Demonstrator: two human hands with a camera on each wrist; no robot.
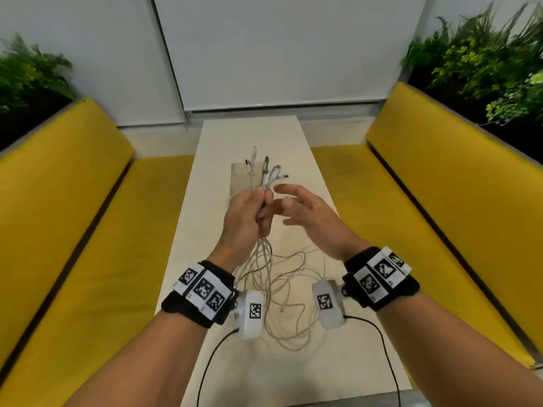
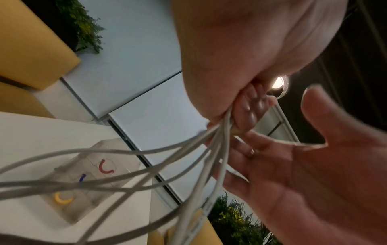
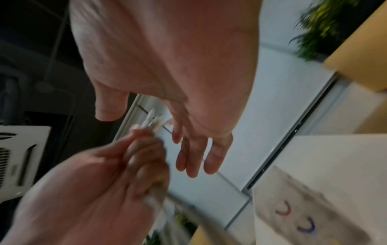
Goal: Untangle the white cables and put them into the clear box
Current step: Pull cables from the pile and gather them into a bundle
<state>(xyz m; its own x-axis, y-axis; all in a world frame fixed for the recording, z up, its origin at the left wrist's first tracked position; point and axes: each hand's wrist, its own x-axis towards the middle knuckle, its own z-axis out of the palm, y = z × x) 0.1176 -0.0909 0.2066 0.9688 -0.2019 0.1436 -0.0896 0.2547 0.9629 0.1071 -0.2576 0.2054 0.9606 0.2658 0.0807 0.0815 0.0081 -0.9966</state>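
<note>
My left hand (image 1: 251, 210) grips a bundle of white cables (image 1: 264, 174) raised above the table, plug ends fanned out above the fist. The loose lengths (image 1: 282, 292) hang down and lie tangled on the tabletop between my wrists. In the left wrist view the cable strands (image 2: 217, 142) run out from under the curled fingers. My right hand (image 1: 296, 207) hovers just right of the bundle, fingers spread and straight, holding nothing; the right wrist view shows those fingers (image 3: 196, 159) apart from the plugs (image 3: 150, 122). The clear box (image 1: 239, 179) sits behind the hands on the table.
The narrow white table (image 1: 249, 136) runs away from me between two yellow benches (image 1: 97, 218) (image 1: 435, 207). Plants (image 1: 482, 54) stand behind both backrests. Red, blue and yellow curved marks (image 2: 105, 167) show at the clear box. Black wires trail from my wrist cameras.
</note>
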